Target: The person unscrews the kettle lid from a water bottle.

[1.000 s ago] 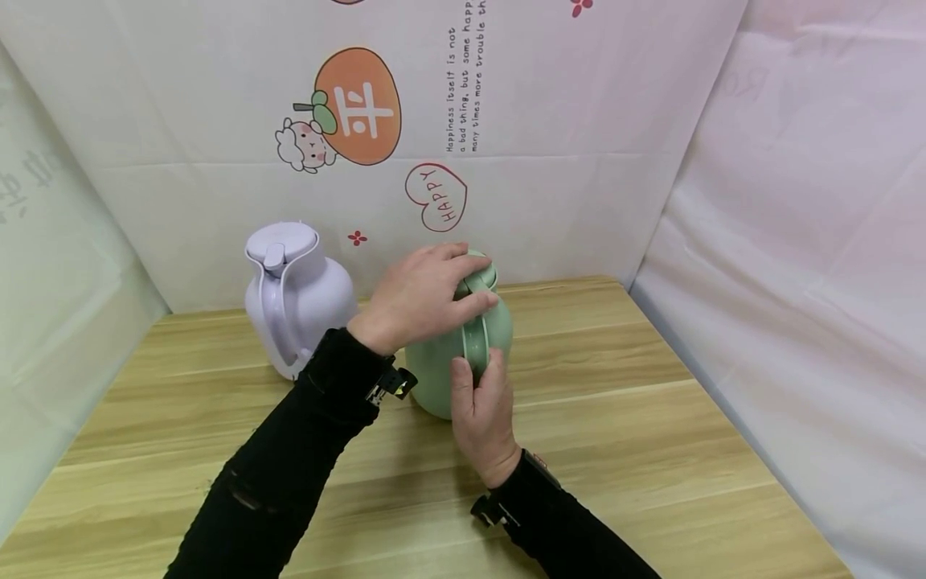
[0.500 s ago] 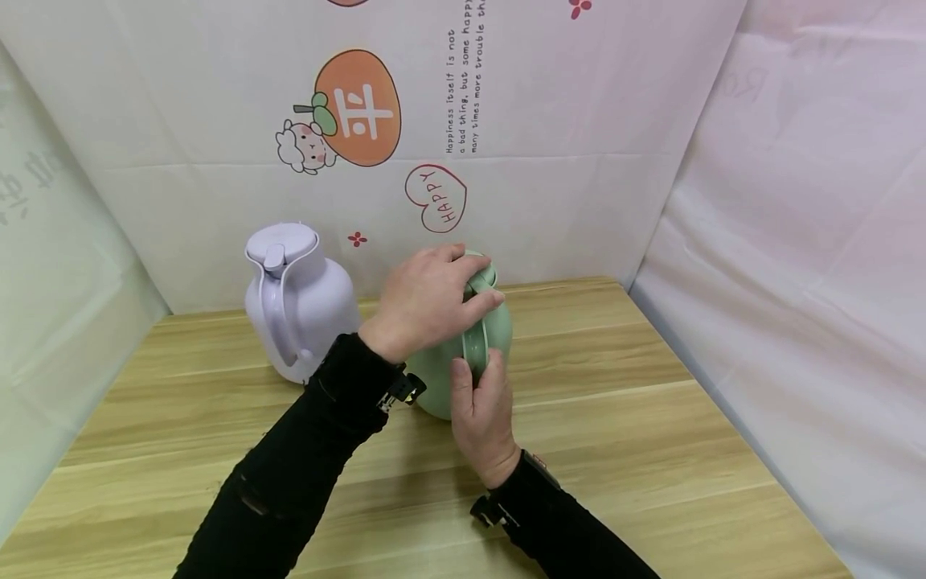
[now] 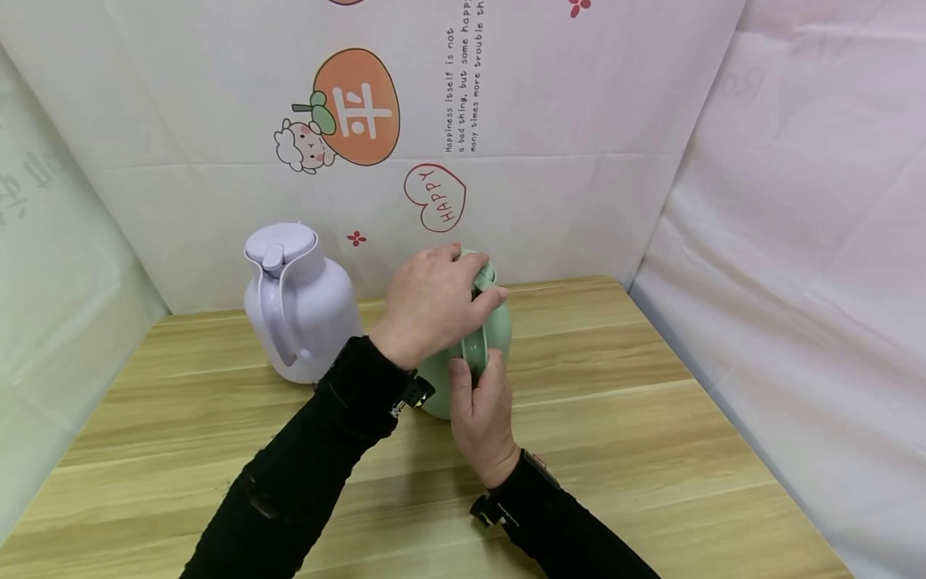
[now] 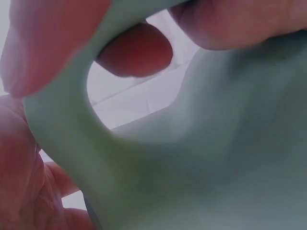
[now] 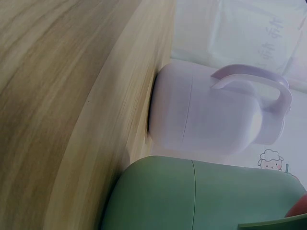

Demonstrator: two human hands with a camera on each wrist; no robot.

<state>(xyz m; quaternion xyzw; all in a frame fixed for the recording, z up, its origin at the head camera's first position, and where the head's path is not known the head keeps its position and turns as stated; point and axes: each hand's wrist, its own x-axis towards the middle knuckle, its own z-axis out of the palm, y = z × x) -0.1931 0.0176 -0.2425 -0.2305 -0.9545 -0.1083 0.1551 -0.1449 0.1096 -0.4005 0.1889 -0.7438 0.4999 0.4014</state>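
Observation:
A green vacuum jug stands upright on the table, its handle towards me. My right hand grips the lower part of that handle, thumb on the left side. Over the top, my left hand holds the lid area, with fingers curled over the far side and the thumb across the near side by the handle's top. It hides most of the lid. In the left wrist view, fingers show around the green handle, and the right hand appears at lower left. The right wrist view shows the jug's side.
A lavender vacuum jug with its lid on stands to the left, close to my left forearm. White printed cloth hangs behind the wooden table, and more cloth hangs at both sides.
My left hand has turned and shifted slightly right over the jug's top, its wrist and forearm swinging right. The right hand and the green jug's body have stayed in place.

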